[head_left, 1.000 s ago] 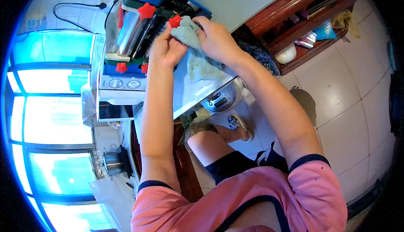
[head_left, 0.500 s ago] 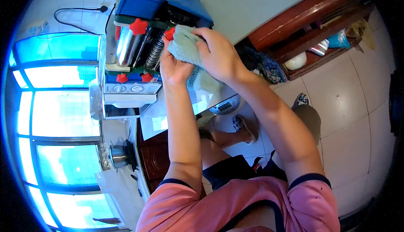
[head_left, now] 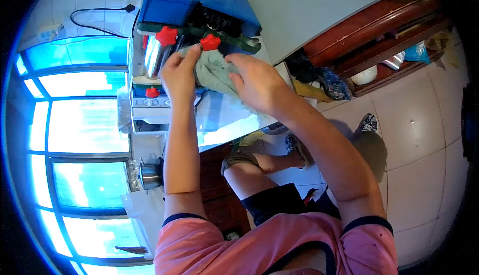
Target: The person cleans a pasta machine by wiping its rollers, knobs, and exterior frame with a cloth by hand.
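A pale green cloth (head_left: 215, 73) is bunched between my hands in front of a blue machine (head_left: 199, 0) with metal rollers. My left hand (head_left: 180, 73) grips the cloth's left end over the rollers. My right hand (head_left: 257, 80) is closed on the cloth's right side. Just above the cloth is a red star-shaped knob (head_left: 210, 42). Another red knob (head_left: 166, 36) sits further left, and a smaller one (head_left: 152, 92) is low on the machine's front. The cloth and my left hand hide part of the rollers.
A white tabletop (head_left: 304, 13) extends right of the machine. Beyond it stands a dark red wooden cabinet (head_left: 349, 28) holding a white round object (head_left: 364, 75) and packets. A black plug and cable (head_left: 100, 10) lie at the upper left. Windows and a metal pot (head_left: 149, 174) are at left.
My left hand has moved left across the rollers with the cloth's end. The cloth now stretches between my hands below the red knob, which shows more fully. The view has shifted slightly.
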The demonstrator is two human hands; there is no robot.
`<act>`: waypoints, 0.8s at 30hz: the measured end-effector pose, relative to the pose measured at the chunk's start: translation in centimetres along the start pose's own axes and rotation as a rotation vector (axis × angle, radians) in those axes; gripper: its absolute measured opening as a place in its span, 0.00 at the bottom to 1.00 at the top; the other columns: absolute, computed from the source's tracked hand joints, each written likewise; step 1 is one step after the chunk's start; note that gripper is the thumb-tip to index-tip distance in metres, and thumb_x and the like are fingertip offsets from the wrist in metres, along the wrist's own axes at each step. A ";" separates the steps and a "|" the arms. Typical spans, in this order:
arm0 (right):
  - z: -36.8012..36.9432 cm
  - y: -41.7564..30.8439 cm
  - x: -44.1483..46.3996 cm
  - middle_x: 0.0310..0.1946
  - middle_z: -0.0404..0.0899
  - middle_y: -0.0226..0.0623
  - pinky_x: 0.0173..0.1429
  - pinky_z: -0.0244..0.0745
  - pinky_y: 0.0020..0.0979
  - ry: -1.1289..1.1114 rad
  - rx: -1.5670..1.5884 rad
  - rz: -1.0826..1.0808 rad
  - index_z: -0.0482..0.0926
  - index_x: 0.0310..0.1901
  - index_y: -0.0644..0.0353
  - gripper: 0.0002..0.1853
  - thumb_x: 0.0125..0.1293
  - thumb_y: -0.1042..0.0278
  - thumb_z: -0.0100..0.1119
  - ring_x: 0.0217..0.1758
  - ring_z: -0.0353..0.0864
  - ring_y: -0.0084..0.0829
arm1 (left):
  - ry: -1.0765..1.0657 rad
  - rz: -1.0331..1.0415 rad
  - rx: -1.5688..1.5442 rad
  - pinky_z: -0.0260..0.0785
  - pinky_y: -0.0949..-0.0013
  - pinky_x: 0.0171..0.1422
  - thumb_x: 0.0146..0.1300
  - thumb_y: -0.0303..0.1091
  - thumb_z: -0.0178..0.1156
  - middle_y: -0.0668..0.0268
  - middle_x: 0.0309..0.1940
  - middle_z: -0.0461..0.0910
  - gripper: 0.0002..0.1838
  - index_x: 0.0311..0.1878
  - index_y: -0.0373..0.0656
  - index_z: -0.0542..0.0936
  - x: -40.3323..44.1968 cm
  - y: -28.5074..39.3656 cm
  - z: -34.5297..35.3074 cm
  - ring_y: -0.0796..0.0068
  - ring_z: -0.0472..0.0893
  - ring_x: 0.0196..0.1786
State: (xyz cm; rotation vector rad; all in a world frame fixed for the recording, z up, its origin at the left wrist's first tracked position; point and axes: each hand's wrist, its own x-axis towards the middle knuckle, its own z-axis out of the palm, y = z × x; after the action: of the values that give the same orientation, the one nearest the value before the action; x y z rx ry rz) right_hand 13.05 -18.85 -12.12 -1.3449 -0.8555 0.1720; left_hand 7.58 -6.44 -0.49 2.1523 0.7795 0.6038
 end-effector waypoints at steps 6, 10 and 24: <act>0.2 0.6 -0.5 0.38 0.78 0.50 0.47 0.74 0.44 -0.164 -0.073 -0.083 0.72 0.43 0.64 0.11 0.60 0.68 0.51 0.42 0.78 0.49 | 0.016 0.016 -0.442 0.72 0.68 0.50 0.68 0.38 0.52 0.59 0.40 0.80 0.15 0.46 0.34 0.75 -2.5 -2.0 0.7 0.69 0.80 0.42; -0.7 -0.4 -0.5 0.37 0.78 0.49 0.47 0.74 0.44 -0.159 -0.105 0.015 0.72 0.42 0.64 0.11 0.60 0.68 0.51 0.41 0.79 0.48 | -0.228 -0.364 -0.959 0.69 0.62 0.59 0.70 0.41 0.47 0.55 0.49 0.77 0.20 0.54 0.34 0.71 -0.6 -3.6 0.6 0.59 0.77 0.52; 0.5 -0.1 -0.3 0.40 0.77 0.45 0.48 0.72 0.41 -0.077 -0.176 -0.086 0.72 0.46 0.63 0.14 0.59 0.69 0.54 0.45 0.76 0.46 | -0.287 -0.372 -0.645 0.72 0.65 0.50 0.62 0.43 0.60 0.61 0.42 0.80 0.18 0.48 0.38 0.76 1.8 -2.5 0.3 0.68 0.79 0.44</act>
State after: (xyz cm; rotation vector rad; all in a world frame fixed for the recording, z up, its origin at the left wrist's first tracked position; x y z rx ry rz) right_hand 12.47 -18.66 -12.21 -1.4698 -1.0102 0.0827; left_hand 8.14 -3.99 -2.31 1.4156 0.6837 0.2841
